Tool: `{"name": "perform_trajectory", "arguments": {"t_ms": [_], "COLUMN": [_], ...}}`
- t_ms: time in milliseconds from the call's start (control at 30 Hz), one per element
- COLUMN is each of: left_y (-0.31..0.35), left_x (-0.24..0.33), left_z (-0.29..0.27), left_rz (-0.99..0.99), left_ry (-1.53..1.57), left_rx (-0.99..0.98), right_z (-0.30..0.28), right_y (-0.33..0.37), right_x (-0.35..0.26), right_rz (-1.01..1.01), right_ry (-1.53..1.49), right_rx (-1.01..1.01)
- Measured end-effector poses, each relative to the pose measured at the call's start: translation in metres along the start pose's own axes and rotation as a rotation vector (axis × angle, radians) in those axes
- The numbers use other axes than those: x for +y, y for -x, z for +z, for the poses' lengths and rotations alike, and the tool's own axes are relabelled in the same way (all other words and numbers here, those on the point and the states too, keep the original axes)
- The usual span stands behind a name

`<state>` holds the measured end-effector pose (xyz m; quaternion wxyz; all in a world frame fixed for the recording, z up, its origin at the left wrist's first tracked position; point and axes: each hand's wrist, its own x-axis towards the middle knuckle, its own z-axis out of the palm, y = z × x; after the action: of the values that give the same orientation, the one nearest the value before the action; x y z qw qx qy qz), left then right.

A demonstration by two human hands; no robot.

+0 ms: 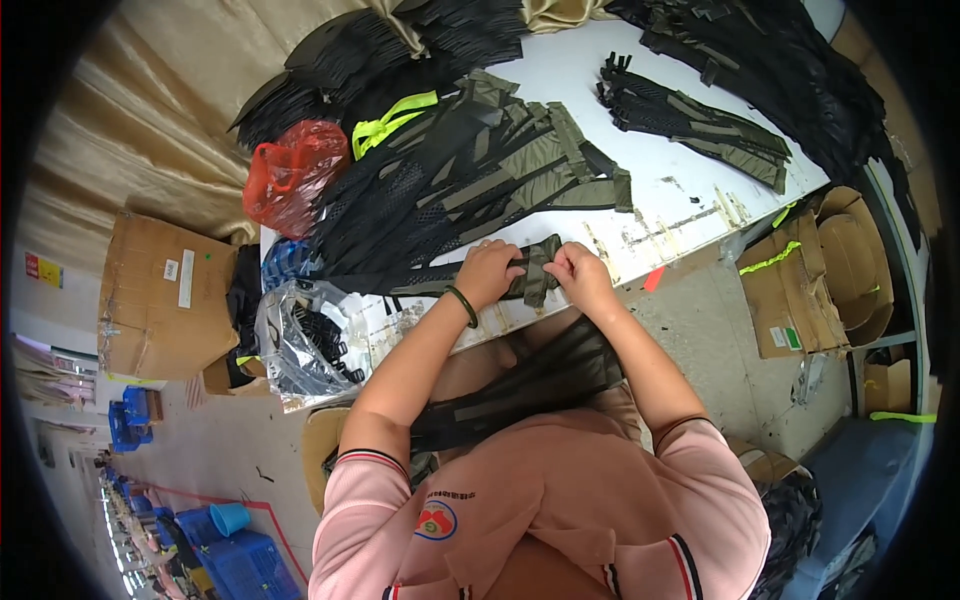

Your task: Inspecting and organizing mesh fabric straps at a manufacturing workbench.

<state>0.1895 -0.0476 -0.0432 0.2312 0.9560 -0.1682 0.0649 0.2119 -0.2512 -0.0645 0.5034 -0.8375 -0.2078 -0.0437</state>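
At the table's near edge, a black and olive-green fabric strap piece [539, 281] lies between my hands, with a short olive strip crossing it. My left hand [488, 272], below a dark green bangle, curls its fingers over the piece from the left. My right hand [583, 277] pinches the right end; the fingertips hide what exactly lies between them. Just beyond, a spread pile of similar black mesh and olive pieces [500, 170] covers the middle of the white table [655, 225]. A length of sheer black fabric [530, 385] rests across my lap.
A red plastic bag [295, 175] and a neon yellow strap [395, 122] lie left of the pile. A clear bag of black plastic buckles [320, 340] sits at the left corner. More strap pieces [700, 130] lie far right. Cardboard boxes [165, 300] stand on both sides.
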Motion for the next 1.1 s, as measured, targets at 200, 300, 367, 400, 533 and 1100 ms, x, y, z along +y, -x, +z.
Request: {"name": "perform_trajectory", "arguments": {"t_ms": [200, 300, 367, 400, 533, 1100], "left_y": [-0.011, -0.011, -0.011, -0.013, -0.01, 0.019], "left_x": [0.023, 0.026, 0.03, 0.035, 0.045, 0.091], "left_z": [-0.012, -0.012, -0.01, -0.011, -0.011, -0.018], "left_rz": [-0.28, -0.255, -0.341, -0.339, -0.353, -0.009], "left_ry": [0.256, 0.474, 0.882, 0.881, 0.912, 0.264], "left_rx": [0.019, 0.099, 0.091, 0.084, 0.065, 0.258], "right_z": [-0.014, -0.016, -0.009, -0.006, -0.003, -0.014], "right_y": [0.0, 0.007, 0.006, 0.005, 0.001, 0.002], "right_x": [-0.009, -0.055, -0.053, -0.049, -0.027, -0.031], "right_rz": [0.325, -0.169, -0.198, -0.226, -0.154, 0.567], "right_ry": [-0.083, 0.173, 0.174, 0.184, 0.069, -0.936], "right_rx": [0.161, 0.15, 0.184, 0.221, 0.204, 0.098]}}
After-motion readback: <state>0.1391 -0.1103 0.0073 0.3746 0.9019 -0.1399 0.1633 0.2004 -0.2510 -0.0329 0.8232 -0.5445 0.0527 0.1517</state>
